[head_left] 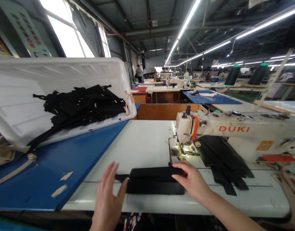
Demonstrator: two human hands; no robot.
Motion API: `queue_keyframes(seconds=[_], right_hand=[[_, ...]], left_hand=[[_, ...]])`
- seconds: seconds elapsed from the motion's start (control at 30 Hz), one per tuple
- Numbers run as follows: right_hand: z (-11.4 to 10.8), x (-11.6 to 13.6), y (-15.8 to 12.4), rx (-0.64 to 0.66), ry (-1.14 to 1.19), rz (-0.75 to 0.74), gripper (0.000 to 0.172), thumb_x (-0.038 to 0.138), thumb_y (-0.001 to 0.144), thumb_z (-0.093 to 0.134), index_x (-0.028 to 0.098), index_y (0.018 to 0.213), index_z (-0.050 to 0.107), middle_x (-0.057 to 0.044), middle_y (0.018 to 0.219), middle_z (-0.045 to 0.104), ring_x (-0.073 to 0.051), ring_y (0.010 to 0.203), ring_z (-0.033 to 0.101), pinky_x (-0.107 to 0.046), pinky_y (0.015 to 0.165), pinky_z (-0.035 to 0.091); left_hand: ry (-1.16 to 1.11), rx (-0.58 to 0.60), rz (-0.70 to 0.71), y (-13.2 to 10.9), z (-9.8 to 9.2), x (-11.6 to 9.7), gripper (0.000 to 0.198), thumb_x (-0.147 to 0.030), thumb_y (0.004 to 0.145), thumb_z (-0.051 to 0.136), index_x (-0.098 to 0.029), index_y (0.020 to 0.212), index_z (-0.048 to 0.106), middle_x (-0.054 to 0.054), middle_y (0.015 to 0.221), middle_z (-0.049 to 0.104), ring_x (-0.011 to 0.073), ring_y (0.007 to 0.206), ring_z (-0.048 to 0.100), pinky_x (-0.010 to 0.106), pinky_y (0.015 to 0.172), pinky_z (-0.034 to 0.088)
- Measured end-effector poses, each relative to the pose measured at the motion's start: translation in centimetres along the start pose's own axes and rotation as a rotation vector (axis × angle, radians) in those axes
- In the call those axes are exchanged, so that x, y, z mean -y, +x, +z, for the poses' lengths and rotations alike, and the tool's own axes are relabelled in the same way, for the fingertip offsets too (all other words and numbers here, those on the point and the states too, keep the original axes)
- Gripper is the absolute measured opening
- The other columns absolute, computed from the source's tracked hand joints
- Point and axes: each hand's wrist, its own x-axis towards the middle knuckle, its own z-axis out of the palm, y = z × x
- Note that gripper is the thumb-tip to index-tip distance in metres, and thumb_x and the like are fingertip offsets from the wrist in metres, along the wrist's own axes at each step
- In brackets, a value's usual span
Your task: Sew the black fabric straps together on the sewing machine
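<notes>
A flat black fabric piece (154,186) with a folded layer and a narrow strap end (122,177) lies on the pale sewing table in front of me. My left hand (108,195) is at its left end, fingers spread and thumb tip close to the strap. My right hand (192,179) has its thumb and curled fingers around the upper right end of the piece. Just beyond stands a sewing machine (207,125), its needle area lit. More black fabric strips (224,160) lie in a loose stack under the machine's arm.
A white plastic bin (65,65) tilts at the left, holding a heap of black pieces (84,102). It rests on a blue board (72,160) beside the table. Black thread cones (232,75) stand at the right rear. Further machines and a person (139,73) are behind.
</notes>
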Motion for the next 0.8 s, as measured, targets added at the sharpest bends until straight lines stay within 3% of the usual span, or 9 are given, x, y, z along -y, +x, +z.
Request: queue_keyframes(seconds=[0.1, 0.17, 0.3, 0.5, 0.8], right_hand=[[-0.2, 0.5, -0.2, 0.048, -0.218, -0.143, 0.017, 0.033, 0.083, 0.053, 0.022, 0.084, 0.066, -0.005, 0.089, 0.062, -0.02, 0.08, 0.058, -0.031, 0.071, 0.044], [-0.4, 0.8, -0.3, 0.053, -0.279, -0.127, 0.026, 0.037, 0.086, 0.051, 0.022, 0.067, 0.061, -0.003, 0.072, 0.059, -0.021, 0.074, 0.056, -0.032, 0.069, 0.041], [-0.5, 1.0, 0.0, 0.09, -0.155, 0.043, 0.037, 0.043, 0.087, 0.047, 0.022, 0.057, 0.048, 0.002, 0.053, 0.048, -0.017, 0.057, 0.052, -0.028, 0.057, 0.038], [-0.2, 0.9, -0.2, 0.149, -0.01, 0.098, 0.04, 0.051, 0.085, 0.045, 0.022, 0.057, 0.042, 0.004, 0.054, 0.037, -0.015, 0.055, 0.049, -0.024, 0.052, 0.041], [-0.7, 2.8, -1.3, 0.199, 0.171, 0.078, 0.029, 0.044, 0.085, 0.05, 0.021, 0.067, 0.054, 0.002, 0.064, 0.046, -0.016, 0.062, 0.05, -0.025, 0.057, 0.046]], left_hand=[[0.17, 0.287, 0.563, -2.1, 1.4, -0.9, 0.045, -0.024, 0.087, 0.048, -0.028, 0.132, 0.045, 0.008, 0.134, 0.052, 0.0236, 0.124, 0.048, 0.042, 0.103, 0.039], [0.231, 0.359, 0.72, -3.0, 2.2, -1.2, 0.048, -0.019, 0.087, 0.045, -0.026, 0.134, 0.042, 0.008, 0.134, 0.053, 0.022, 0.122, 0.05, 0.039, 0.101, 0.042], [0.21, 0.335, 0.729, -2.9, 2.5, -1.4, 0.05, -0.013, 0.086, 0.043, -0.024, 0.134, 0.042, 0.008, 0.128, 0.055, 0.0224, 0.117, 0.051, 0.039, 0.097, 0.045], [0.097, 0.313, 0.654, -1.5, 1.6, -2.6, 0.035, -0.01, 0.087, 0.042, -0.022, 0.118, 0.055, 0.009, 0.108, 0.058, 0.0212, 0.101, 0.053, 0.036, 0.088, 0.047], [0.037, 0.079, 0.868, -3.1, 1.7, -2.2, 0.026, -0.008, 0.089, 0.038, -0.015, 0.094, 0.062, 0.007, 0.084, 0.062, 0.0171, 0.083, 0.053, 0.033, 0.083, 0.041]])
